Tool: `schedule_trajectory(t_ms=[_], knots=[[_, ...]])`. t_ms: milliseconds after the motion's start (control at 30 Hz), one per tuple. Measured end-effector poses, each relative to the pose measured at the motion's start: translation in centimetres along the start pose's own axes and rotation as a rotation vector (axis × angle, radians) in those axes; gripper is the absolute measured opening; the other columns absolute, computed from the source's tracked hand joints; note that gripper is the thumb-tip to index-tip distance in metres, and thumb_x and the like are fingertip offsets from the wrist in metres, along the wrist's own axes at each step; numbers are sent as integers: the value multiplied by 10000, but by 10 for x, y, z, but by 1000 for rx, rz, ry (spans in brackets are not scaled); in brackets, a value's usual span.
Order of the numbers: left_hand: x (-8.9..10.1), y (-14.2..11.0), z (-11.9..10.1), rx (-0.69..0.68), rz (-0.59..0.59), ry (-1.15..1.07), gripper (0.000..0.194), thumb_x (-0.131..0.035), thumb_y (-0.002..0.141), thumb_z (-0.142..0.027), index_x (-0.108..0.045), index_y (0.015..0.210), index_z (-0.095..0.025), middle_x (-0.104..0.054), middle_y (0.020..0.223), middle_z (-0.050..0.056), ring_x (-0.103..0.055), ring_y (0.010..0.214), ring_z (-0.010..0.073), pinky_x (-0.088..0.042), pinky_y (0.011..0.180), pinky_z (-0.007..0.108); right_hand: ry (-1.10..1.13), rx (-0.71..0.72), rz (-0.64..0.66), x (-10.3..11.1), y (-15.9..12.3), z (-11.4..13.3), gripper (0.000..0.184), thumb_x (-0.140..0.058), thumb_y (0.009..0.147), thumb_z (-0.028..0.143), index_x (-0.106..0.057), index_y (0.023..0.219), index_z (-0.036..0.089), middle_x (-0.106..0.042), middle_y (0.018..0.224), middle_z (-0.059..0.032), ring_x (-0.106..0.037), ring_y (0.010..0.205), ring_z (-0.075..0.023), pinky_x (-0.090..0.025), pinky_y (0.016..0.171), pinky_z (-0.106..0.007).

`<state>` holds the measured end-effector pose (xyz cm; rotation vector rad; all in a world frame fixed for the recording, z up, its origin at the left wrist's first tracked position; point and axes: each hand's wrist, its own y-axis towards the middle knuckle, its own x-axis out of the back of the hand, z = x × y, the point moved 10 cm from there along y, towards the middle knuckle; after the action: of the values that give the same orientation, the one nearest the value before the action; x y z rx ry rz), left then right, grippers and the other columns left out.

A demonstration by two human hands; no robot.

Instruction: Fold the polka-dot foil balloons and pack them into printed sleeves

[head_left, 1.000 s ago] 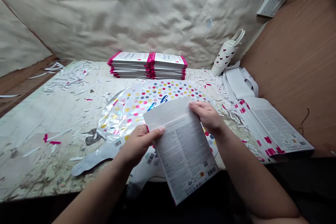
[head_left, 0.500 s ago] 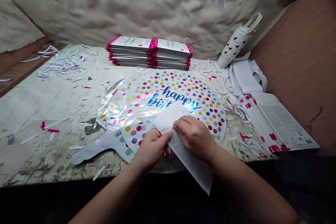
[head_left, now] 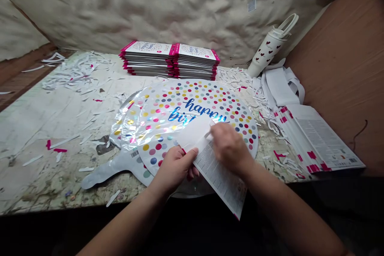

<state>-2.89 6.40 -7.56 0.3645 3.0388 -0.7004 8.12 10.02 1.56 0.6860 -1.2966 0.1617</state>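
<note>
My left hand (head_left: 180, 164) is closed on the left edge of a printed paper packet (head_left: 220, 174), thumb on top. The packet is tilted over the table's front edge, with a plain white flap at its upper end and small text below. My right hand (head_left: 229, 146), slightly blurred, pinches a thin white strip (head_left: 207, 133) by the flap fold; part of the strip is hidden by the fingers. Beneath both hands lie flat foil balloons (head_left: 192, 92), overlapping, with coloured dots and blue "happy" lettering. A pale balloon neck (head_left: 102, 173) points left.
Two stacks of pink-edged packets (head_left: 150, 58) stand at the back. Rightward are a white tumbler (head_left: 265, 54) with hearts, a loose white band (head_left: 279, 88) and a fanned pile of packets (head_left: 322, 140). Paper scraps (head_left: 70, 74) litter the table (head_left: 69, 116).
My right hand has moved a little right and up from the packet's fold, and a thin white strip now shows at its fingers. My left hand keeps its hold on the packet.
</note>
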Motion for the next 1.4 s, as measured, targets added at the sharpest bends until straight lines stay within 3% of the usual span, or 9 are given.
schedule_trajectory(t_ms=[167,300,400,500,567,667,967,1267,1400], knots=[[15,2,10,22,-115,-149,357,-563,765,-372,-584,543,-93,-587,446,52,-519,383,102,-377,399,187,-244,-597,31,41,-29,-129,244,-408,782,110,-598,936,100,-583,907,-202,-528,894,-327,-444,716,-472],[2,-3,-2,-53,-107,-210,252,-585,767,-350,-616,818,-105,-672,672,66,-628,592,156,-487,527,228,139,-44,251,17,-30,-36,557,-544,757,258,-421,1292,168,-486,1266,-143,-444,1151,-296,-420,913,-443],[1,-16,-31,-276,-42,77,345,-624,758,-332,-554,1047,-158,-663,962,98,-641,821,221,-530,667,312,230,91,135,13,-28,15,555,-489,774,176,-404,1321,129,-499,1241,-157,-455,1139,-276,-426,913,-426],[49,-58,-83,-796,-497,478,612,-699,689,-224,-406,1225,-255,-476,1280,117,-520,1095,283,-488,840,423,326,152,-76,20,-24,19,419,-424,810,102,-545,1201,194,-604,1032,-99,-528,1003,-216,-450,870,-386],[47,-86,-101,-1121,-624,828,618,-690,686,-152,-418,1227,-278,-386,1362,104,-396,1222,312,-377,971,500,393,262,-135,20,-26,18,351,-454,829,133,-589,1133,245,-630,993,-57,-536,985,-201,-440,884,-390],[6,-84,-78,-1311,-268,1255,308,-545,796,-102,-559,1089,-196,-567,1188,101,-501,1123,264,-396,968,457,327,354,-137,6,-35,22,330,-464,832,147,-579,1139,189,-624,1073,-92,-525,1027,-230,-437,879,-428],[-33,-72,-13,-1157,-8,1416,228,-470,826,-105,-613,1000,-64,-622,1031,165,-538,1004,264,-479,861,388,164,434,-7,-19,-86,62,240,-459,850,133,-595,1043,96,-624,1044,-141,-537,1011,-259,-449,855,-423],[-3,-14,-20,-441,1,1135,138,-459,858,-290,-542,798,-198,-592,783,21,-561,746,171,-443,675,290,372,-140,316,-50,-52,7,109,-514,840,227,-607,832,170,-619,822,-60,-567,789,-175,-482,719,-318],[10,5,-28,-394,-128,1354,224,-532,803,-376,-523,909,-179,-555,905,70,-542,823,230,-422,694,326,238,95,334,-48,-36,22,346,-572,806,238,-550,1151,216,-513,1259,-109,-455,1167,-263,-397,949,-428]])
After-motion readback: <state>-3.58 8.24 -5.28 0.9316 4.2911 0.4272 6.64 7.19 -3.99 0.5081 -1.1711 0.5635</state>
